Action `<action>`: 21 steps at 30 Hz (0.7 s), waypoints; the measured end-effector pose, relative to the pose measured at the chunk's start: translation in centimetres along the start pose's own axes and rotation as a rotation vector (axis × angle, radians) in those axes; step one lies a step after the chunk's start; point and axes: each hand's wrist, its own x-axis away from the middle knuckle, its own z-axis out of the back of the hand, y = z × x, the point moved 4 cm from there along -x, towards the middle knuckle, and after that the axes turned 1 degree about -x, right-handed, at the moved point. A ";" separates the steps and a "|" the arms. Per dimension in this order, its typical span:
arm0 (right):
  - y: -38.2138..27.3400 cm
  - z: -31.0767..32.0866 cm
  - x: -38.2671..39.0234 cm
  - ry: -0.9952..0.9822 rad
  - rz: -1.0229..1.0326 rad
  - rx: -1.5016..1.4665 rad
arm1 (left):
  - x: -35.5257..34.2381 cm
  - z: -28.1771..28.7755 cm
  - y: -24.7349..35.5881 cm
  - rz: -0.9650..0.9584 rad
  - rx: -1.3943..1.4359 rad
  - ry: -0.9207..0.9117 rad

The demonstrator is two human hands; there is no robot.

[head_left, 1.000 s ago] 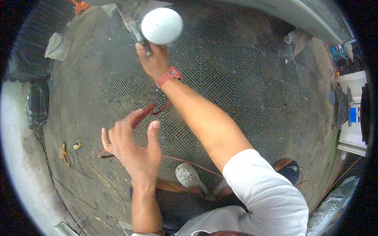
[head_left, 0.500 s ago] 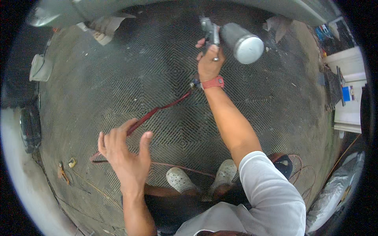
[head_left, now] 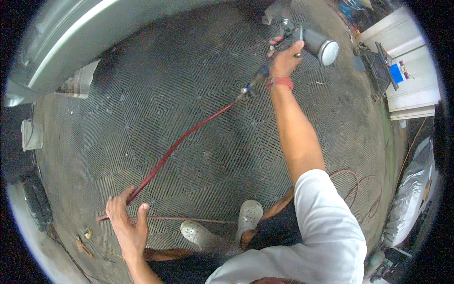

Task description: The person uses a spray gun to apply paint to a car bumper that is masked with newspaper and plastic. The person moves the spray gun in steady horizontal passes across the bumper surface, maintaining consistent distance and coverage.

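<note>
My right hand [head_left: 286, 61] is closed around a metal spray gun [head_left: 295, 32] at the upper right, with a dark cylindrical cup topped in pale silver [head_left: 328, 52] beside it. A fitting [head_left: 245, 90] below the grip joins a red hose [head_left: 189, 132], which runs diagonally down to the lower left. There my left hand [head_left: 125, 225] is open, thumb apart and fingers bent over the hose; whether they touch it is unclear. My clogs [head_left: 248, 215] stand on the ridged floor mat [head_left: 213, 113].
A pale vehicle panel [head_left: 71, 47] arches across the upper left above masking paper [head_left: 78, 80]. A bucket [head_left: 32, 135] and pliers [head_left: 81, 244] are at the left. White boards [head_left: 409, 97], a silver-wrapped bundle [head_left: 404, 199] and loose hose loops [head_left: 369, 182] lie right.
The gun and my right hand have moved rightward. My left hand has moved down and left, and more hose stretches between them. The view has shifted, showing more of the panel.
</note>
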 end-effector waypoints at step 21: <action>-17.1 4.0 -10.0 0.006 0.009 0.443 | -4.5 1.5 -3.6 0.029 0.158 0.250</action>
